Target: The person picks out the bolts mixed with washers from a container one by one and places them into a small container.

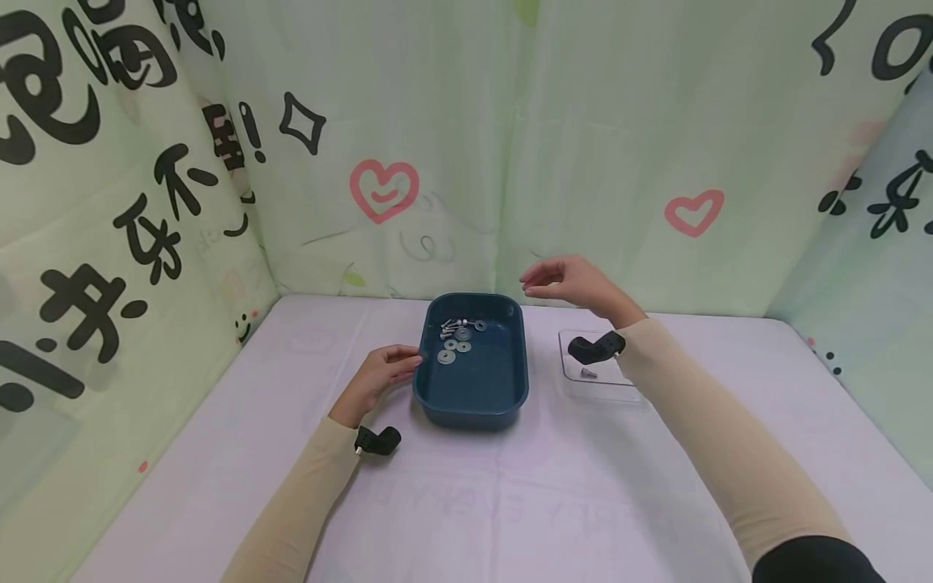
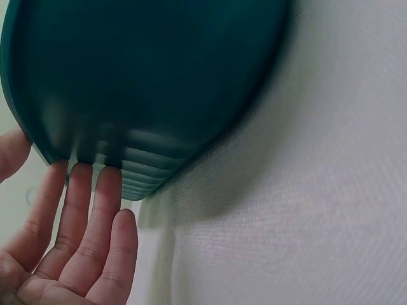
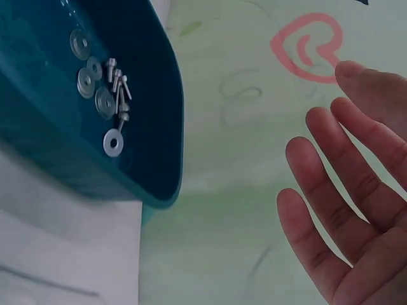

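A blue plastic bin (image 1: 475, 389) sits on the table, holding several metal washers (image 1: 446, 356) and small screws (image 1: 452, 326) toward its back left. My left hand (image 1: 379, 379) holds the bin's left rim; in the left wrist view the thumb meets the rim while fingertips (image 2: 109, 175) touch the outer wall. My right hand (image 1: 564, 283) hovers beyond the bin's back right corner, fingers loosely spread with nothing between them. The right wrist view shows it apart from the bin (image 3: 172, 114). A shallow clear box (image 1: 599, 390) lies below the right wrist, with a small screw (image 1: 588, 373) in it.
The white table (image 1: 481, 510) runs back to a pale green curtain (image 1: 452, 97) printed with hearts and dark lettering. Curtains also enclose the left and right sides. The right forearm (image 1: 714, 429) crosses over the clear box's right part.
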The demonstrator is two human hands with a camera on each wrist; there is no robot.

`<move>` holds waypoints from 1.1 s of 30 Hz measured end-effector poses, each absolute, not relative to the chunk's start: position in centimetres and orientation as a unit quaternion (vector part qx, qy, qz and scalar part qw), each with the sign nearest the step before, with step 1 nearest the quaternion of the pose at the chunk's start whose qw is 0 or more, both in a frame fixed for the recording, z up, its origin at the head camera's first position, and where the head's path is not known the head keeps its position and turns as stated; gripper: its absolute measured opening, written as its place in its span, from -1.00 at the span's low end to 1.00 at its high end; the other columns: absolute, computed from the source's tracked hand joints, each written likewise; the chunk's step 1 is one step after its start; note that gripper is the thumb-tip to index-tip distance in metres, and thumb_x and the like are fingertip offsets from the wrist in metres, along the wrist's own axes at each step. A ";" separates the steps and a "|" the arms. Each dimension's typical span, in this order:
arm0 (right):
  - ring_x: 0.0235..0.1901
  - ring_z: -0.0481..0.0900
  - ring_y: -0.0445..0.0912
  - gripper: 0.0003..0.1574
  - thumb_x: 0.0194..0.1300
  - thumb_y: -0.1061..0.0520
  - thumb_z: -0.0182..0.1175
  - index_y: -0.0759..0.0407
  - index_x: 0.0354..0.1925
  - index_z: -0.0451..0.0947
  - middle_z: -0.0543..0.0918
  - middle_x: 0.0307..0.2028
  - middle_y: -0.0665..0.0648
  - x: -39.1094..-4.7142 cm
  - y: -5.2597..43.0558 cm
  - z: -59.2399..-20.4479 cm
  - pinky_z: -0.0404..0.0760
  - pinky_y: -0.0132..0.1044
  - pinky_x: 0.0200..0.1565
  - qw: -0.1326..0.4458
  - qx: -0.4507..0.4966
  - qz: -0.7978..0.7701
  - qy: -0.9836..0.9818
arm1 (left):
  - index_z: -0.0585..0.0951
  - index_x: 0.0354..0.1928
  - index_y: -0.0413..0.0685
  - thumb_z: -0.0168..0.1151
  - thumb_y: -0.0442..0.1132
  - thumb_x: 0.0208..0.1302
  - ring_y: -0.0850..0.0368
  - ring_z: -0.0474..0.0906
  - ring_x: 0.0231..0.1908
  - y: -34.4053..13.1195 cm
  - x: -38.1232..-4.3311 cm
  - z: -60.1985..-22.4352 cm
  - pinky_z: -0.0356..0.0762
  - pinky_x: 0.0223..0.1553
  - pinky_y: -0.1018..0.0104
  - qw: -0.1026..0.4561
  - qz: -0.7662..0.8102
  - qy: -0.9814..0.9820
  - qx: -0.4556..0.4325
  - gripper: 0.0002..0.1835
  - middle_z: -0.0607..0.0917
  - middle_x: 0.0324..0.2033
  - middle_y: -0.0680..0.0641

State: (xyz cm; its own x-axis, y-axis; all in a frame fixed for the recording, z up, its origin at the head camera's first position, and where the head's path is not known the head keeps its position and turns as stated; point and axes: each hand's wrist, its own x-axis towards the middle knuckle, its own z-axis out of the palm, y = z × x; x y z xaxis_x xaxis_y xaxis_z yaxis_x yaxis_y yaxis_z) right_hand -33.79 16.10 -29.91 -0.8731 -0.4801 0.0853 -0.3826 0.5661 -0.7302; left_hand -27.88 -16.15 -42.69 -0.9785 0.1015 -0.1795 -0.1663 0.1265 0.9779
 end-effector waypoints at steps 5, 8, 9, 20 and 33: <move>-0.03 0.59 0.05 -0.63 0.22 0.10 0.26 0.24 -0.03 0.59 0.65 -0.05 0.25 -34.4 14.0 -30.1 0.56 -0.05 0.11 0.067 -0.255 -0.398 0.879 | 0.47 0.14 -0.32 0.16 -0.26 0.30 0.27 0.58 -0.17 -16.1 -27.8 -42.6 0.54 0.13 0.19 0.099 0.658 0.746 -0.025 -0.59 0.56 0.08 -0.26; -0.01 0.58 0.05 -0.63 0.22 0.10 0.26 0.23 -0.03 0.59 0.65 -0.04 0.25 -34.7 12.9 -30.3 0.55 -0.04 0.13 0.066 -0.257 -0.400 0.877 | 0.47 0.14 -0.32 0.16 -0.25 0.30 0.24 0.59 -0.15 -16.1 -27.7 -42.6 0.53 0.14 0.16 0.097 0.656 0.748 -0.028 -0.58 0.56 0.09 -0.27; 0.00 0.58 0.05 -0.63 0.22 0.10 0.26 0.24 -0.03 0.59 0.65 -0.04 0.25 -34.8 12.5 -30.4 0.55 -0.04 0.14 0.067 -0.258 -0.402 0.876 | 0.47 0.14 -0.32 0.17 -0.25 0.30 0.23 0.59 -0.14 -16.1 -27.7 -42.6 0.53 0.13 0.16 0.097 0.656 0.748 -0.030 -0.58 0.56 0.09 -0.27; -0.06 0.59 0.04 -0.62 0.24 0.09 0.24 0.25 -0.02 0.59 0.65 -0.03 0.25 -36.1 9.1 -32.1 0.61 -0.08 0.06 0.092 -0.253 -0.444 0.854 | 0.49 0.12 -0.29 0.18 -0.21 0.29 0.16 0.60 -0.11 -16.0 -27.7 -42.6 0.55 0.11 0.17 0.096 0.648 0.755 -0.040 -0.58 0.57 0.09 -0.27; -0.08 0.58 0.16 -0.59 0.25 0.13 0.22 0.35 0.01 0.55 0.65 -0.05 0.28 -37.0 6.0 -35.0 0.61 0.01 0.03 0.118 -0.257 -0.456 0.844 | 0.49 0.12 -0.33 0.18 -0.24 0.29 0.27 0.59 -0.22 -16.0 -27.7 -42.6 0.56 0.10 0.16 0.094 0.657 0.747 -0.039 -0.59 0.59 0.05 -0.26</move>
State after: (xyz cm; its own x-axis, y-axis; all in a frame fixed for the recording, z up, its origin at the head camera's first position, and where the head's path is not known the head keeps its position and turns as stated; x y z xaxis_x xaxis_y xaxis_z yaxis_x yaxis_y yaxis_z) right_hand -37.01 5.97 -35.02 -0.8393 -0.5425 0.0348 -0.3266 0.4521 -0.8300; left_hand -27.67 -16.02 -42.64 -0.9793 0.0651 -0.1917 -0.1819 0.1328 0.9743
